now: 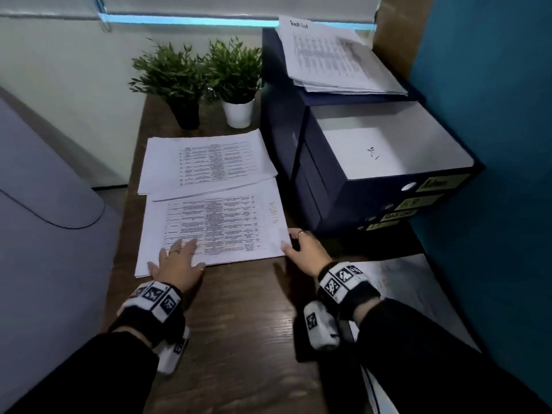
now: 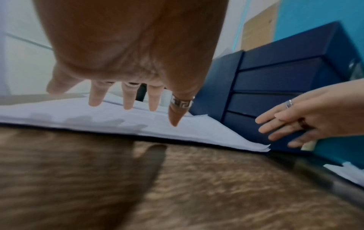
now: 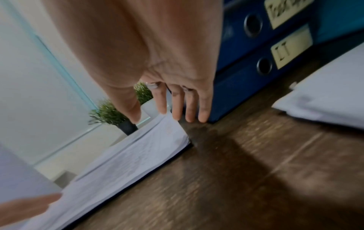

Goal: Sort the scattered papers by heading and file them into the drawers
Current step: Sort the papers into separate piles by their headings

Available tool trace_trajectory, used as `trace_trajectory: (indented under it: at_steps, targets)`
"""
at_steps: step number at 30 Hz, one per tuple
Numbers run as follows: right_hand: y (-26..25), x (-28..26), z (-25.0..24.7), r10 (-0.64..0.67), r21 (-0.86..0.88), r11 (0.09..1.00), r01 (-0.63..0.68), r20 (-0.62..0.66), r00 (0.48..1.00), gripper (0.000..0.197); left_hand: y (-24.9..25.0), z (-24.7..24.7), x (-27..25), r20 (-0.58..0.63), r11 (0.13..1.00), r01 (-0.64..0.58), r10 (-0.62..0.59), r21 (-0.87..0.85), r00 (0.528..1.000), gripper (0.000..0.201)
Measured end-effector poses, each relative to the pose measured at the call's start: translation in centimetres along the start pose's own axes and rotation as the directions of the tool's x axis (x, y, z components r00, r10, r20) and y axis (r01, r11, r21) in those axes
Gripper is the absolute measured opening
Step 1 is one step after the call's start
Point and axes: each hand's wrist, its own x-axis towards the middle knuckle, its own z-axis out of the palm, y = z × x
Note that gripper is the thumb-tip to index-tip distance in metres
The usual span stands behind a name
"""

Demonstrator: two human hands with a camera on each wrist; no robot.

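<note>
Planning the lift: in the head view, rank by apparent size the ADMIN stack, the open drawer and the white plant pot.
1. open drawer and ADMIN stack: look about alike, and the stack lies nearer the camera, so I will not rank them.
2. white plant pot, smallest.

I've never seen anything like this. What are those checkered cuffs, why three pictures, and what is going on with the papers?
No robot here: a person wears patterned wrist bands carrying cameras, plus a head camera. The wide picture is from the head; the other two look along each hand. On the wooden desk lies a paper stack headed ADMIN, with another stack behind it and two potted plants. The left hand rests flat on the ADMIN stack; the right hand touches its corner. Nothing is gripped. The blue drawer unit has its top drawer open.
</note>
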Motion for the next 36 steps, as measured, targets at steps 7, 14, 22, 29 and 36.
trace_trajectory:
  at_steps: [7, 14, 22, 29, 36]
  targets:
    - [-2.0, 7.3, 2.1, 0.239, 0.315, 0.929, -0.196, -0.103, 0.966, 0.051, -2.9, 1.7, 1.0, 0.089, 0.998, -0.054, 0.054, 0.007, 0.995, 0.068]
    - [-3.6, 9.5, 2.3, 0.263, 0.374, 0.893, -0.251, 0.019, 0.965, 0.04, -3.6, 1.8, 1.0, 0.135, 0.988, -0.059, 0.079, -0.145, 0.988, 0.069]
    - [-0.6, 1.8, 1.6, 0.168, 0.555, 0.804, -0.212, 0.129, 0.977, 0.03, -6.3, -0.3, -0.4, -0.309, 0.819, -0.088, -0.112, -0.567, 0.945, 0.033]
    - [1.1, -6.0, -0.3, -0.008, 0.69, 0.719, -0.089, 0.136, 0.991, 0.037, -7.1, -3.1, -2.5, 0.015, 0.436, 0.077, -0.143, -0.896, 0.99, 0.097]
    - [-1.3, -8.6, -3.1, -0.124, 0.675, 0.701, 0.229, -0.201, 0.972, 0.026, -4.7, -6.4, -6.9, -0.355, 0.382, -0.313, -0.045, -0.87, 0.934, 0.031]
